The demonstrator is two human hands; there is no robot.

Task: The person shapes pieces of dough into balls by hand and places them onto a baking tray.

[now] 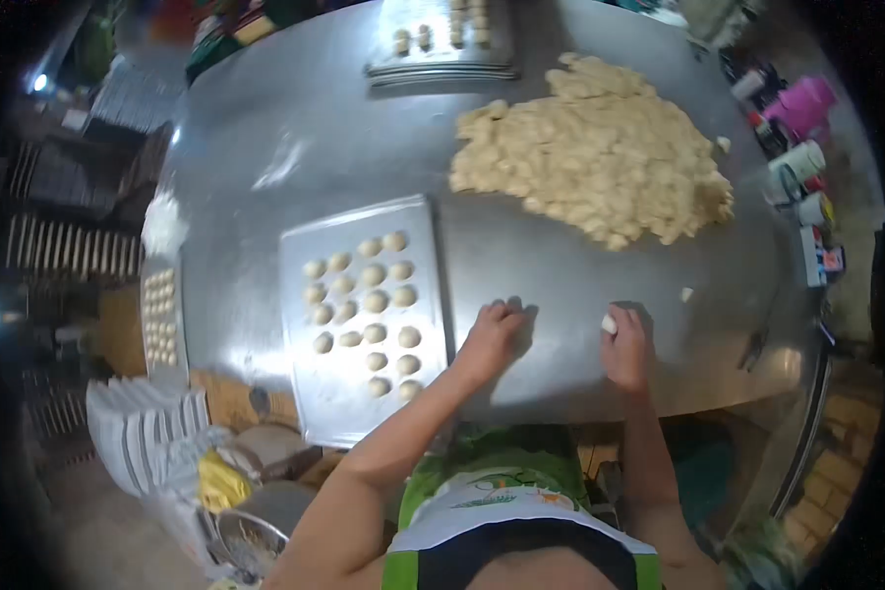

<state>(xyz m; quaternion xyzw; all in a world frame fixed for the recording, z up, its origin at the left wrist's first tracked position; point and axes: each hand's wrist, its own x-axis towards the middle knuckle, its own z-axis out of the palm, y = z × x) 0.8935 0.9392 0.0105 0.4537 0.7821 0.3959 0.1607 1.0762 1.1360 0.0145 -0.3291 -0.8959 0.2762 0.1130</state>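
Note:
My left hand [494, 336] rests on the metal table with its fingers curled under, just right of a baking tray [339, 418]. Whatever lies beneath those fingers is hidden. A small pale dough piece [609, 324] shows at the thumb side of my right hand [627, 349], whose fingers are bent around it. The tray carries several round dough balls [375, 302] in uneven rows, its lower left part bare. Beyond my hands spreads a large heap of cut dough pieces [600, 147]. One loose dough scrap [686, 294] lies to the right of my right hand.
Stacked trays [442, 74] with dough balls stand at the far edge of the table [236, 216]. Another filled tray [163, 320] and white flour [164, 224] are at the left edge. A dark tool [753, 351] lies at the right. A pink jug [804, 106] stands beyond the table.

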